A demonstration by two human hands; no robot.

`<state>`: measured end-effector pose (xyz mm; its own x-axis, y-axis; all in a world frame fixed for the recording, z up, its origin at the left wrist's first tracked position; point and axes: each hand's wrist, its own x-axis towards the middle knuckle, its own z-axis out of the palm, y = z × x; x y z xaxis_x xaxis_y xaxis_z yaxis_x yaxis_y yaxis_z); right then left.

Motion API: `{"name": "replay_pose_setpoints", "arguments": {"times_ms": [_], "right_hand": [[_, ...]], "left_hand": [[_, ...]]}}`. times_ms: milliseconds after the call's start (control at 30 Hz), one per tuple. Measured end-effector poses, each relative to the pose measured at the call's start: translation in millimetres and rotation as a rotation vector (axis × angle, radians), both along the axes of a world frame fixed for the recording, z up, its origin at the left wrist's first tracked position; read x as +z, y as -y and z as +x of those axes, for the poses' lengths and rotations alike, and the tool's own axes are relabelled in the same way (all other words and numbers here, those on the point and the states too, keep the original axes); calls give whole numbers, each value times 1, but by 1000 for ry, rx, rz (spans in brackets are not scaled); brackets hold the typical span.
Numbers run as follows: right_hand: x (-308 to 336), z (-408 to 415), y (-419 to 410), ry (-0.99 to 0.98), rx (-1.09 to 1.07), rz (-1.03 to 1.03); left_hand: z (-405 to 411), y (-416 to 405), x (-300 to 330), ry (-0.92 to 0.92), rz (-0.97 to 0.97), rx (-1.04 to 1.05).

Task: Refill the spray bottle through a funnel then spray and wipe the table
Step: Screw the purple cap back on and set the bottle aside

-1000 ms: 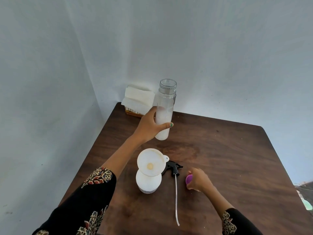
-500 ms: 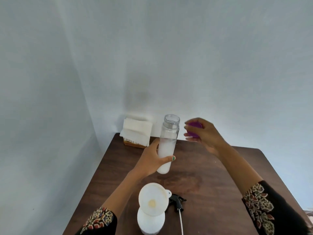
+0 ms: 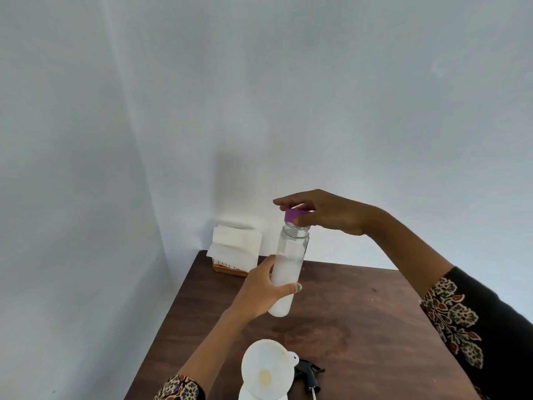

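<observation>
My left hand (image 3: pixel 258 293) grips a tall clear bottle (image 3: pixel 290 264) partly filled with white liquid, held upright above the brown table (image 3: pixel 360 313). My right hand (image 3: pixel 326 212) holds a purple cap (image 3: pixel 292 215) right on the bottle's open neck. At the bottom edge a white funnel (image 3: pixel 266 368) sits in the mouth of the white spray bottle (image 3: pixel 245 395), which is mostly cut off. The black spray trigger head (image 3: pixel 310 373) lies on the table just right of the funnel.
A wooden holder with white paper napkins (image 3: pixel 235 249) stands at the table's far left corner against the wall. Pale walls close in on the left and the back. The table's left edge runs near the left wall.
My right hand has brought the purple cap from the table up and onto the bottle's neck. The view has tilted upward, so the funnel and spray bottle now sit at the bottom edge.
</observation>
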<state>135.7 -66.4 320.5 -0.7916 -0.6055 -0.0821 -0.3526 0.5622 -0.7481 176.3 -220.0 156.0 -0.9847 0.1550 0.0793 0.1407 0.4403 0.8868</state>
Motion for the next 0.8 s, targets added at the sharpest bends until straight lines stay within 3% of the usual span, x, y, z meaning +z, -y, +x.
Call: {"name": "replay_pose_setpoints", "arguments": {"times_ms": [167, 333, 633, 800], "right_hand": [[6, -3, 0, -213, 92, 209], [19, 4, 6, -306, 123, 342], [29, 5, 10, -285, 310, 312], [27, 11, 11, -393, 177, 394]], "left_hand": [[-1, 1, 4, 9, 1, 25], [0, 2, 7, -2, -16, 14], [-6, 18, 15, 150, 23, -144], [-8, 20, 19, 122, 18, -85]]}}
